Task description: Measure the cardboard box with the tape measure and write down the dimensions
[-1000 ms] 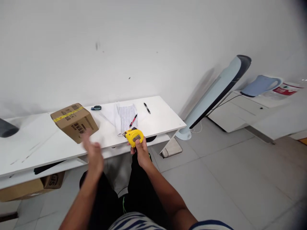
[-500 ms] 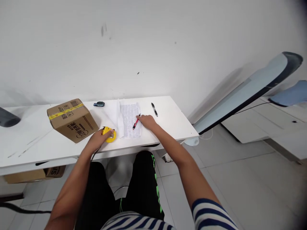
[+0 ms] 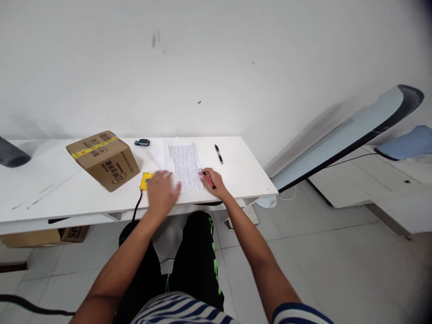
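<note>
Right hand: I am clenching my right hand (image 3: 216,184) around a red pen (image 3: 208,179), my fingers closing on its barrel, with the pen's upper end reaching the right edge of a printed sheet (image 3: 185,164)
Left hand: I am holding my left hand (image 3: 162,194) palm down with the fingers released and spread, gripping nothing; it is blurring in the frame, so I cannot tell whether it is touching the surface (image 3: 60,198)
Printed sheet: it is lying flat between my two hands, its lower right corner sitting just beside my right hand and its lower left corner near my left fingertips
Tape measure: a yellow tape measure (image 3: 145,180) is sitting on the surface just left of my left hand, partly hiding behind it, and its black strap (image 3: 137,208) is hanging over the front edge
Surface: white, it is running along the wall and carrying all of these things
Cardboard box: a brown cardboard box (image 3: 104,159) with yellow tape is sitting turned at an angle, left of the tape measure and apart from both hands
Black pen: a black pen (image 3: 218,154) is lying beyond my right hand, right of the printed sheet, untouched
Far edge: a small dark blue object (image 3: 142,142) is resting by the wall, near the printed sheet's far left corner
Right side: a pale tower fan (image 3: 347,135) is leaning against the wall, well apart from my hands
</note>
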Demonstrator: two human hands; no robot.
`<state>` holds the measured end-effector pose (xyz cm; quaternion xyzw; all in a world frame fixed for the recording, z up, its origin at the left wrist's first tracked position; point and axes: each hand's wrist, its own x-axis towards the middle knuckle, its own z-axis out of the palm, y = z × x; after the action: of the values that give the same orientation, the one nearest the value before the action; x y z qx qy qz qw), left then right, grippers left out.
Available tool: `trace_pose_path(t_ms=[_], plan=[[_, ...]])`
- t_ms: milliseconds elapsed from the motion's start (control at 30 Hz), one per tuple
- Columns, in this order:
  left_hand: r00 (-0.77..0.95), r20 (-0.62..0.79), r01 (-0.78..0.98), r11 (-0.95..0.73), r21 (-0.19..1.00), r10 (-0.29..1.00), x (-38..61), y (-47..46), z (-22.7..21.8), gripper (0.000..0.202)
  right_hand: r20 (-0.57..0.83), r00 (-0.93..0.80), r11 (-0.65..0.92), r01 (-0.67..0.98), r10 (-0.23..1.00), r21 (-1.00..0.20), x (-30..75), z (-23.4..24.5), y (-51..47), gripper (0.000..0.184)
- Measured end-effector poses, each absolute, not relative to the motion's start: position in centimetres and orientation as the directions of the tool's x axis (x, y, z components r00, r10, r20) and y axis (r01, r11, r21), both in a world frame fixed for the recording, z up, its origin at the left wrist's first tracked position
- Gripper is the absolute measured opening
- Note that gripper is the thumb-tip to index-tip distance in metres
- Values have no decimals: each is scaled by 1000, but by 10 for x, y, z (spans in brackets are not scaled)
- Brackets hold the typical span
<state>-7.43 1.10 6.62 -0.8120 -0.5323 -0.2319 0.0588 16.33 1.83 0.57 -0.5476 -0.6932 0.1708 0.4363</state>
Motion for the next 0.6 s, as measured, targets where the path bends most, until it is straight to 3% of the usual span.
trace_pose_path(t_ms=[67,200,400,600], plan=[[504,391,791,-593,148,770,-37,-6,47,49,376,43,311,480,926,-821,165,3,18,26],[548,372,765,-629,139,749,4,-19,10,59,285,121,234,323,951,-917,167,5,19,28],[588,384,740,-665,101,712,-2,-15,1,65,260,331,173,271,907,-947,169,14,22,28],[583,363,756,-649,84,726,3,-14,3,66,168,216,90,332,962,-939,169,18,29,38]])
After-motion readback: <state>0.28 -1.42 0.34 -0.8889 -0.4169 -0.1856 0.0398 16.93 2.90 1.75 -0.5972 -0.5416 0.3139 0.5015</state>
